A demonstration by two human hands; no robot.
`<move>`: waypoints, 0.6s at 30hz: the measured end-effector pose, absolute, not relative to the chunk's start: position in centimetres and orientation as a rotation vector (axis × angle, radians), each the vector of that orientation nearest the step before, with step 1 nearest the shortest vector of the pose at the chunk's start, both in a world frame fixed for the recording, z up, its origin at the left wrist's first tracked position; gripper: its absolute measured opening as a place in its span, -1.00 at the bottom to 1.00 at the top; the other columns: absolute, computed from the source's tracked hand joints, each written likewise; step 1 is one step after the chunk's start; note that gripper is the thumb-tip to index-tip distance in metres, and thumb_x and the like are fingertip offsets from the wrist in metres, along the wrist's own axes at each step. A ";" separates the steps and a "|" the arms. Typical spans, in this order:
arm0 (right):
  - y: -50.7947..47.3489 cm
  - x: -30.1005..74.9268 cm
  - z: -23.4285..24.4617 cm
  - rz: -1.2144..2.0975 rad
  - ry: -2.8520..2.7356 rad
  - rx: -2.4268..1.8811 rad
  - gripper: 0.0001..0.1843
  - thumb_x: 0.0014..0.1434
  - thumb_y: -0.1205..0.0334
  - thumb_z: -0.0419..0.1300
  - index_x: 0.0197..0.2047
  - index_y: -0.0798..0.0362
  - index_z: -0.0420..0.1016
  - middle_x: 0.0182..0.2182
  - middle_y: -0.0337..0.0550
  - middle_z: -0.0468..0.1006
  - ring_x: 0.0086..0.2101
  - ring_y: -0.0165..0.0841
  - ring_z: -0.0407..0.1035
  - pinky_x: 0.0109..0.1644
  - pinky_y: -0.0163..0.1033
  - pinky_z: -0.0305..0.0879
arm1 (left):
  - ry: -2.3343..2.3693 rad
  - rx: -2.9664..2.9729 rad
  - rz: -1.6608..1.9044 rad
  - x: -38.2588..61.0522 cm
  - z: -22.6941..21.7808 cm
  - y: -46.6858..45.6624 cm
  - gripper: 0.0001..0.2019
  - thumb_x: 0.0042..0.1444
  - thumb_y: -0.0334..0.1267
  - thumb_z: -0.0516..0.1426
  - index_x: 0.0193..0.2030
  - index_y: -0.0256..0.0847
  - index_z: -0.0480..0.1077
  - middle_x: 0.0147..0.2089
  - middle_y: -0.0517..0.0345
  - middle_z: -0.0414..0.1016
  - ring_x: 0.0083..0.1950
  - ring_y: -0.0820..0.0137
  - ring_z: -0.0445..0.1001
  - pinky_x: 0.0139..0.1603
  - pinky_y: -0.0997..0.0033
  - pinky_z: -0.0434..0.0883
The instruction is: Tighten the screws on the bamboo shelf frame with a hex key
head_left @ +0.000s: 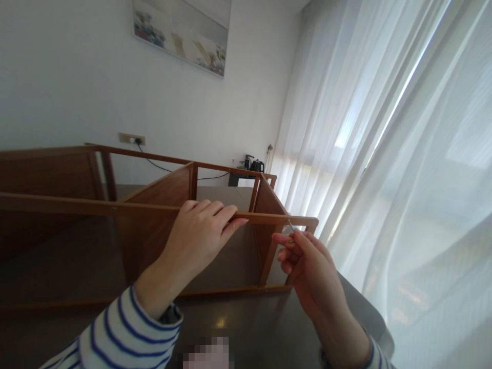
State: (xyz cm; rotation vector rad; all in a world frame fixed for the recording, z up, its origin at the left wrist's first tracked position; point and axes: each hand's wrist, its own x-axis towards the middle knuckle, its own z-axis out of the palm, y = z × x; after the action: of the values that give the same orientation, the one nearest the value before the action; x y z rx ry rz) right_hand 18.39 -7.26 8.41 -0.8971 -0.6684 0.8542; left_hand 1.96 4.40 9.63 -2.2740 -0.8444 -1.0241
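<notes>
One brown wooden rack (149, 208) spans left to centre, smooth and reddish, with three panels (165, 188) showing between slim rails. Of two hands, the left hand (202, 225), at centre, wraps the near top rail (265, 219); the right hand (311, 264), lower right, fingers loosely curled, pinches one thin metal tool (291, 225) against that rail's rounded end.

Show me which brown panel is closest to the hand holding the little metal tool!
The rightmost panel, near the right end of the frame, closest to the right hand. The middle panel and left panel are farther away.
</notes>
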 end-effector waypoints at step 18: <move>-7.6 20.6 7.9 0.215 -1.088 -1.202 -0.76 0.13 0.02 0.22 -0.30 0.04 0.45 -0.54 -0.31 0.47 -0.52 -0.48 0.35 -0.43 -0.37 0.33 | -0.825 -2.282 -1.041 1.8 9.7 4.5 -0.68 0.24 -0.01 -0.03 -0.19 -0.16 0.42 -0.32 0.12 0.52 -0.26 0.25 0.43 -0.23 0.23 0.16</move>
State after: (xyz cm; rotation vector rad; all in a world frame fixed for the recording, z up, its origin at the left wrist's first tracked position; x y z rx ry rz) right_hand 20.61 -7.61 7.91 -1.2021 -1.0877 0.2147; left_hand 1.79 4.48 9.67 -2.2816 -0.8250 -1.0407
